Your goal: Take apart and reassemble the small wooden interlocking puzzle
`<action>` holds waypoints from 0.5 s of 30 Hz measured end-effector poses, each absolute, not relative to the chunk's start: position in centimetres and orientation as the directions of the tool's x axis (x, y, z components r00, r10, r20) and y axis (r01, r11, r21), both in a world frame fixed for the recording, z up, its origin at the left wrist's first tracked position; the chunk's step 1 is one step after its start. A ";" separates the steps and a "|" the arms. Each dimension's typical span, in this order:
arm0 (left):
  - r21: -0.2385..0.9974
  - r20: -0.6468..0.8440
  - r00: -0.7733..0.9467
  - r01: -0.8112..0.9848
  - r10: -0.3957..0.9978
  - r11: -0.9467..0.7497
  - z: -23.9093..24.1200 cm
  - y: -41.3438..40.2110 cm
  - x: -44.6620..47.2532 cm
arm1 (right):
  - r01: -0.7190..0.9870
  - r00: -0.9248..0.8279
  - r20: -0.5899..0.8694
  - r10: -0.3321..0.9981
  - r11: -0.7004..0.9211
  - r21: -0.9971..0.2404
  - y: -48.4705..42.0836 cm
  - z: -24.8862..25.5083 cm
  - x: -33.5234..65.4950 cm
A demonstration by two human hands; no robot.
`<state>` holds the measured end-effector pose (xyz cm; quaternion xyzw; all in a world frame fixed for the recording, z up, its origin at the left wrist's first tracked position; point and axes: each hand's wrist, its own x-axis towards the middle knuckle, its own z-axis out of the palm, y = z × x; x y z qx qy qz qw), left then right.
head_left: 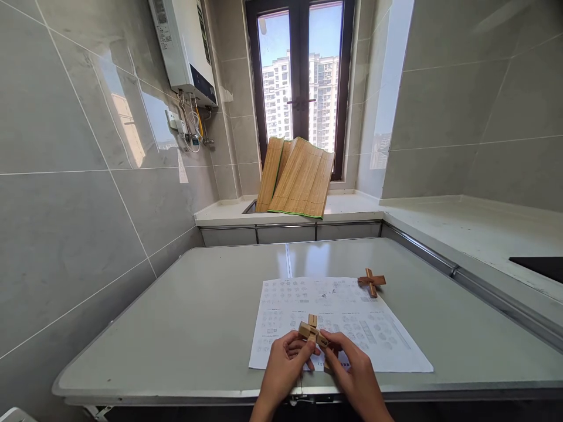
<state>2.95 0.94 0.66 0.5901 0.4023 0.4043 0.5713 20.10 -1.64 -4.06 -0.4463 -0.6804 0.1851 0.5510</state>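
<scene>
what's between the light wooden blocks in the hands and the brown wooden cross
In the head view, the printed sheet shows between the light wooden blocks and the brown wooden cross.

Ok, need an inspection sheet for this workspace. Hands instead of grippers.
Surface: pale table, seam down the middle, glossy reflections at the far side.
Job's things: pale wooden block assembly in the hands; printed sheet beneath; brown wooden cross at the sheet's far right corner.
Clutter: slatted mat propped on the counter by the window.
Hands: left hand and right hand both grip the assembly.
Cables: thin lines, one yellow, under the wall unit; none seen on the table.
Surroundings: grey tiled walls.
</scene>
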 end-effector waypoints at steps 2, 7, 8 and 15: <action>0.999 0.023 0.345 0.016 0.938 -0.030 0.7 0.8 3.0 | 0.398 -0.011 0.582 0.813 0.538 -0.743 -1.9 -3.5 20.0; 0.998 0.064 0.359 -0.001 0.931 -0.068 0.7 0.6 2.9 | 0.362 -0.007 0.569 0.823 0.532 -0.766 -2.2 -2.6 19.9; 0.997 0.070 0.362 -0.005 0.930 -0.073 0.7 0.6 2.9 | 0.357 0.003 0.569 0.822 0.531 -0.769 -2.1 -2.6 20.0; 0.999 0.039 0.348 -0.001 0.937 -0.041 1.0 0.4 3.0 | 0.382 0.082 0.578 0.812 0.510 -0.771 -1.7 -3.6 20.3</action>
